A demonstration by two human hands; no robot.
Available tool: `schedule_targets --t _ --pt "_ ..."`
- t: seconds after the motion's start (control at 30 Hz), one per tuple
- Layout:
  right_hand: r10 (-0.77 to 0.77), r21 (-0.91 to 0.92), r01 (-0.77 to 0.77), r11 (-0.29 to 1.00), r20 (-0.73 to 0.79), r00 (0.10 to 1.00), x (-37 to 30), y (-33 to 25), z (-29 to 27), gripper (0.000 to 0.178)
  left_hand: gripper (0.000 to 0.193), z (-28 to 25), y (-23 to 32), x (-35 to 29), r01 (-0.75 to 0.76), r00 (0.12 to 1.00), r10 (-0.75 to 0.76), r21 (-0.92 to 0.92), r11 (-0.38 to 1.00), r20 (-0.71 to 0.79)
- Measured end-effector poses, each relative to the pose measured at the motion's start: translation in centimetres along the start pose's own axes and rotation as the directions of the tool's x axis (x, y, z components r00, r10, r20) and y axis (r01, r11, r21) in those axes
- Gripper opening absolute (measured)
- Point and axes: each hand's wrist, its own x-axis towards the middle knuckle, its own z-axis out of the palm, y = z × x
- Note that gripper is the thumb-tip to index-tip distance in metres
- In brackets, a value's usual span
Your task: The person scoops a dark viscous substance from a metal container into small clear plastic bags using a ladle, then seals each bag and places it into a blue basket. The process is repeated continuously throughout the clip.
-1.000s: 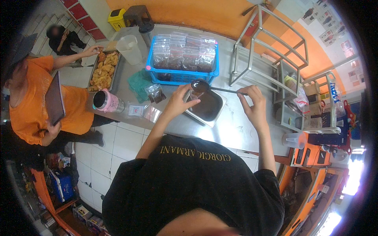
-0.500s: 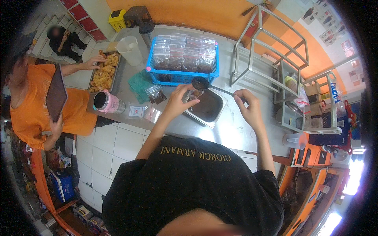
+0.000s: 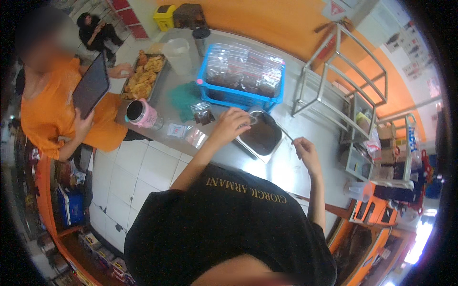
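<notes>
Right at your fingers: your right hand has its thumb and fingertips closed on the end of the dark ladle, and your left hand looks to be pinching a clear bag, its rim a pale blurred loop at the fingertips. Here's the relation that counts: from your right fingertips the ladle's long axis slants away and leftward, over the right rim of the steel pan, so the right hand is the nearer one to the handle, with the left at the pan's other side. The ladle's bowl end is dark over dark sauce; you can't tell exactly where it sits. The bag lies just off your left fingers, on their right, above the pan's far-left part, between your two hands. Moving out, just beyond the pan stands the blue basket, rows of zip packets upright in it. Left of your left hand lies one small filled packet, touching or close to the green cloth, with the pink tumbler farther left. Past that, a co-worker's hand is at the tray of fried pieces, while on your right the metal frame stands on the steel table.
</notes>
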Motion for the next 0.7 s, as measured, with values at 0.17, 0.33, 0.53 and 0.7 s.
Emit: schedule_targets --t 0.17,0.33,0.53,0.7 --pt "-0.328 -0.517 0.235 0.823 -0.095 0.94 0.1 1.6 3.0 0.025 0.014 -0.8 1.5 0.0 -0.09 0.993 0.097 0.107 0.99 -0.064" --pt "-0.467 -0.315 0.413 0.854 -0.117 0.876 -0.3 -3.2 6.9 0.036 0.012 -2.7 3.6 0.1 -0.08 0.997 0.081 -0.078 0.994 0.01" --pt "-0.522 -0.131 0.51 0.85 -0.074 0.85 0.6 -6.0 8.7 0.023 0.012 -4.0 4.4 -0.3 -0.025 0.999 0.031 -0.29 0.957 0.015" --pt "-0.565 -0.098 0.557 0.825 -0.094 0.82 0.9 -6.2 9.6 0.016 0.029 -5.6 4.9 -1.4 0.044 0.996 -0.074 -0.414 0.909 -0.057"
